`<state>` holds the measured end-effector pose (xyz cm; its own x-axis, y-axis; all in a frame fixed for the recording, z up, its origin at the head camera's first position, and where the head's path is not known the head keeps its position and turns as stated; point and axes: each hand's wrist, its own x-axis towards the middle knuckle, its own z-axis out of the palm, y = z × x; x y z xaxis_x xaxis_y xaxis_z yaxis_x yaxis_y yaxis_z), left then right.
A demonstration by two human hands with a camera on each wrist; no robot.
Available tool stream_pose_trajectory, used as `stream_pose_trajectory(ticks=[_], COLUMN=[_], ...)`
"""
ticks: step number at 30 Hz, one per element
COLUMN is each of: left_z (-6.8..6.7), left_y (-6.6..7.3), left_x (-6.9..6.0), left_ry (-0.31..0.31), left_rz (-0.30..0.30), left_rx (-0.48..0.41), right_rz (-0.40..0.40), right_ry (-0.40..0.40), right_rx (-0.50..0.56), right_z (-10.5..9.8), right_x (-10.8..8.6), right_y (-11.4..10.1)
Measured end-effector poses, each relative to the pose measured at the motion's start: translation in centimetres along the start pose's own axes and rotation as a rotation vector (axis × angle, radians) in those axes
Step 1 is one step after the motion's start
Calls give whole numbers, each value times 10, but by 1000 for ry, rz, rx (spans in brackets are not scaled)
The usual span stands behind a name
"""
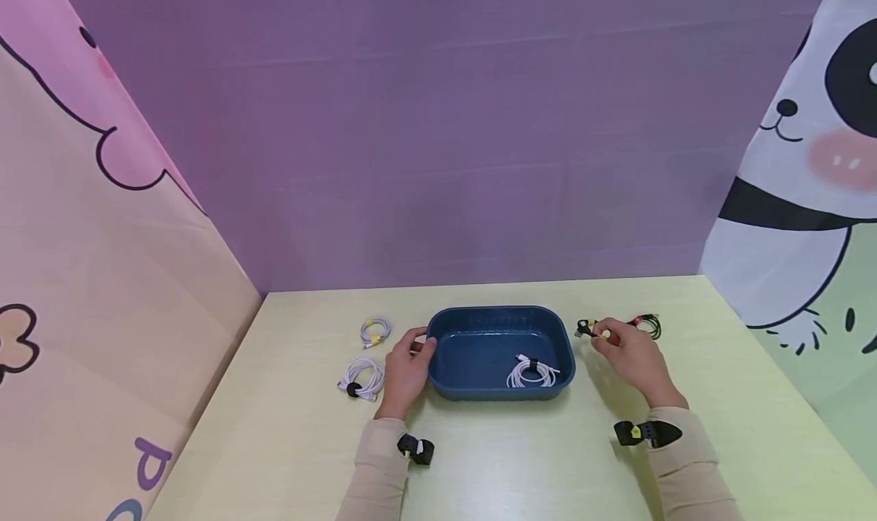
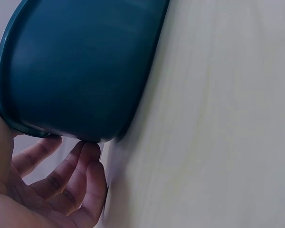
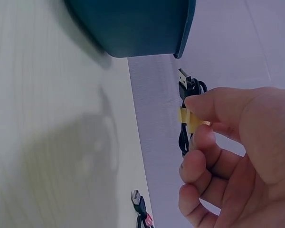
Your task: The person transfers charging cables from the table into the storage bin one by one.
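A dark blue plastic basin (image 1: 479, 394) stands on the table with a coiled white cable (image 1: 533, 372) in its front right part. My left hand (image 1: 407, 370) grips the basin's left edge, thumb at the rim and fingertips against the outer wall, as the left wrist view shows. To the right of the basin, my right hand (image 1: 633, 357) pinches a bundled black USB cable (image 3: 184, 90) between thumb and fingers, above the table. A yellow tie (image 3: 192, 118) wraps this bundle, and its metal plug points toward the basin in the right wrist view.
Left of the basin lie a coiled cable with yellow ties (image 1: 376, 330) and a white cable with a black tie (image 1: 363, 378). Another black cable (image 1: 647, 324) with a red tie lies behind my right hand. A purple backdrop (image 1: 479, 140) rises behind the table.
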<state>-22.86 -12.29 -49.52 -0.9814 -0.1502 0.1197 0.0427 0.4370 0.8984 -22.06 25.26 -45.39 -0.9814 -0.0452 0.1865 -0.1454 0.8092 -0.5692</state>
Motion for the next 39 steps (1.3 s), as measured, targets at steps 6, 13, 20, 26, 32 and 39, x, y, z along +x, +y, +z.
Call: stream_pose_trajectory(ticks=[6,13,20,26,32,39], left_z=[-1,0,1,0,1,1], left_y=[-2,2,5,4,3,1], left_x=[0,1,2,0,0,-1], left_ry=[4,9,17,15,6,8], left_rz=[-2,8,3,-2,-11,-8], left_rx=[3,-11,-9,1,-6,-4], right_rz=[1,-1,-9,-10,-21,-39], right_ry=[16,25,51,64,73,89], right_rx=[3,9,19,26,46,54], right_z=[-1,-3,-4,-2,0,2], right_x=[1,2,3,1,-1,-1], right_y=[-2,-7,-11,-14,-19,-25])
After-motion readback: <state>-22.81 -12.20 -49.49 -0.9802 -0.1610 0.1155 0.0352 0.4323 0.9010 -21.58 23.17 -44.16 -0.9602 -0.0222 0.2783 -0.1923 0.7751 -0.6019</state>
